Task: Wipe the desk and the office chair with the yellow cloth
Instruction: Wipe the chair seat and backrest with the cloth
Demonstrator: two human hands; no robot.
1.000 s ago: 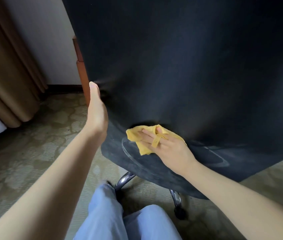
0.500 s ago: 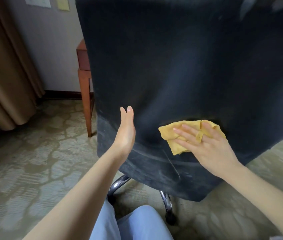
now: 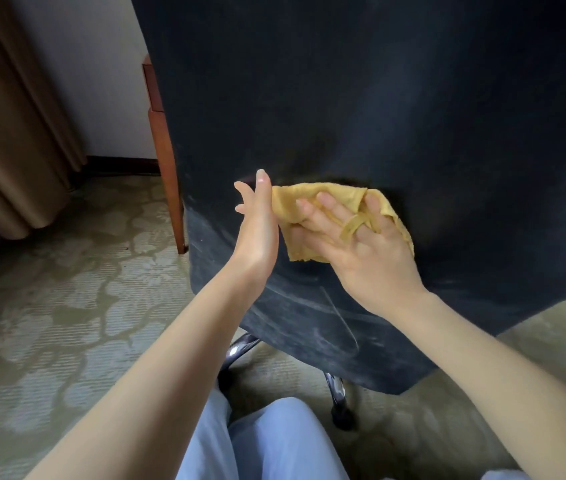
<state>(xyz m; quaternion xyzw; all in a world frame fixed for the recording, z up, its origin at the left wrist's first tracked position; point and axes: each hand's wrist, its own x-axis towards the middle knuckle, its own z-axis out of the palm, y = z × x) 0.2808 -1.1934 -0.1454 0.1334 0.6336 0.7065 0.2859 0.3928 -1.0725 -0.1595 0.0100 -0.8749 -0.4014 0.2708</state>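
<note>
My right grip [image 3: 361, 247] lies flat with straight fingers on the one yellow cloth [image 3: 286, 209] and presses it to the lower back of the one black office chair [image 3: 378, 98]. My left grip [image 3: 257, 233], fingers also straight, holds nothing near that chair's left edge.

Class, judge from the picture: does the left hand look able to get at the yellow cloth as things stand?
Probably yes: the left hand sits right beside the yellow cloth, with nothing between them; the right hand only presses it against the chair.
</note>
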